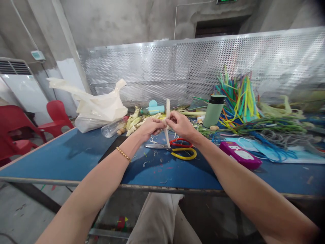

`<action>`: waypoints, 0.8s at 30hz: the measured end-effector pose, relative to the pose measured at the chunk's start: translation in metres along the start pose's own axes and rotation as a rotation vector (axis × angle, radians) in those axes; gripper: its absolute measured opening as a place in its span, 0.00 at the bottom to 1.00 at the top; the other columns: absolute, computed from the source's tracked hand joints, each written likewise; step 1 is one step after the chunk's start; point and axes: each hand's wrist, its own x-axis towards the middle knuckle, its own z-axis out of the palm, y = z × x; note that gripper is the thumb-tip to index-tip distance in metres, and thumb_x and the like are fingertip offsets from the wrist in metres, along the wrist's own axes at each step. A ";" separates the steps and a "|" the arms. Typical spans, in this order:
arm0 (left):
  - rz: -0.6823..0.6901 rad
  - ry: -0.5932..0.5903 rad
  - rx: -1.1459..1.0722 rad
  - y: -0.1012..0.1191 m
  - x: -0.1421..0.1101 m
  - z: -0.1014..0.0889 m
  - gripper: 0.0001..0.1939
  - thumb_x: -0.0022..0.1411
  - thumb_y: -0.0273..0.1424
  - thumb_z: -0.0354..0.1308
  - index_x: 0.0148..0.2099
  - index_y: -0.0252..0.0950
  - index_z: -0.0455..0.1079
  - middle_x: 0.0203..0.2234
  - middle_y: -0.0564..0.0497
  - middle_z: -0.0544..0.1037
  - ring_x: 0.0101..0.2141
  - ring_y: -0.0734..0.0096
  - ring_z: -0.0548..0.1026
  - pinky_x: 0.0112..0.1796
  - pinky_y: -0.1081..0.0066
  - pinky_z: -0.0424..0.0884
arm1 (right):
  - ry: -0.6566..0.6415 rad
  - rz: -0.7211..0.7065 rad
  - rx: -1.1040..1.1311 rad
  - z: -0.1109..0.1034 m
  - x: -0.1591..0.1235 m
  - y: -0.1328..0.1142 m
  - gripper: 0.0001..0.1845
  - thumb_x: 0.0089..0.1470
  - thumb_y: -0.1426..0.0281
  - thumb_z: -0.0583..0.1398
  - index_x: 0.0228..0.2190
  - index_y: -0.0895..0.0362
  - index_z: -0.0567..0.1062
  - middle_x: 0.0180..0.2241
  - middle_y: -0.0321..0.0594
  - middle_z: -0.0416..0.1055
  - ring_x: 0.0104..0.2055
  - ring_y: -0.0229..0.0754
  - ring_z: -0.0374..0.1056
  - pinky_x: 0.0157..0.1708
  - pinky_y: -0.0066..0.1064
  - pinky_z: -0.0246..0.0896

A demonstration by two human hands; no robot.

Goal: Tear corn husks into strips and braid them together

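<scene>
A pale, flat strip [168, 108] stands nearly upright above the table, its material too small to tell. My left hand [152, 128], with a gold bead bracelet on the wrist, pinches it from the left. From the right, my right hand [180, 124] grips the same strip with bent fingers, the fingertips of both hands close together. Below them lies a pair of scissors [182, 153] with one red and one yellow handle, blades pointing left. The strip's lower end hangs in front of the scissors.
On the blue table [76, 154] stand a white plastic bag [101, 105], a clear bottle [111, 128] and a green tumbler [214, 112]. Farther right are colourful strips [243, 98], a purple device [240, 155] and face masks [269, 149]. A perforated metal panel [157, 71] closes the back.
</scene>
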 end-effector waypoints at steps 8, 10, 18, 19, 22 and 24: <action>-0.012 -0.075 -0.036 -0.002 0.001 -0.005 0.14 0.46 0.35 0.68 0.27 0.29 0.71 0.16 0.57 0.64 0.15 0.86 0.57 0.18 0.75 0.45 | -0.009 -0.001 0.037 0.000 0.002 0.005 0.05 0.49 0.69 0.57 0.25 0.56 0.66 0.25 0.37 0.66 0.27 0.38 0.60 0.29 0.30 0.54; -0.001 -0.081 -0.031 -0.002 0.001 -0.005 0.15 0.46 0.37 0.69 0.28 0.29 0.72 0.16 0.57 0.64 0.15 0.86 0.56 0.18 0.75 0.45 | -0.006 0.007 0.048 0.001 0.002 0.005 0.05 0.49 0.69 0.57 0.25 0.56 0.65 0.25 0.37 0.66 0.27 0.38 0.60 0.29 0.30 0.54; 0.032 -0.067 0.048 -0.003 0.001 -0.003 0.12 0.45 0.32 0.68 0.25 0.29 0.70 0.16 0.56 0.65 0.15 0.86 0.55 0.19 0.74 0.44 | -0.035 0.050 0.104 0.001 0.002 0.005 0.07 0.47 0.68 0.58 0.23 0.57 0.66 0.22 0.34 0.64 0.25 0.35 0.58 0.26 0.28 0.53; 0.035 -0.066 0.054 -0.003 0.001 -0.003 0.12 0.45 0.32 0.68 0.24 0.30 0.70 0.16 0.56 0.65 0.15 0.86 0.55 0.19 0.74 0.44 | -0.037 0.052 0.109 0.001 0.002 0.005 0.07 0.47 0.67 0.58 0.23 0.57 0.66 0.22 0.34 0.64 0.25 0.35 0.58 0.26 0.28 0.53; 0.047 -0.062 0.059 -0.003 0.001 -0.004 0.11 0.46 0.31 0.67 0.22 0.30 0.68 0.15 0.56 0.64 0.16 0.86 0.55 0.19 0.75 0.45 | -0.043 0.064 0.129 -0.002 0.002 0.003 0.09 0.48 0.66 0.59 0.23 0.58 0.68 0.22 0.34 0.65 0.25 0.35 0.59 0.26 0.28 0.53; 0.057 -0.065 0.062 -0.003 0.000 -0.005 0.11 0.46 0.30 0.67 0.23 0.30 0.68 0.15 0.57 0.64 0.16 0.86 0.55 0.19 0.75 0.45 | -0.056 0.086 0.158 -0.005 0.002 0.001 0.11 0.49 0.63 0.59 0.23 0.58 0.68 0.22 0.35 0.65 0.25 0.35 0.58 0.25 0.28 0.53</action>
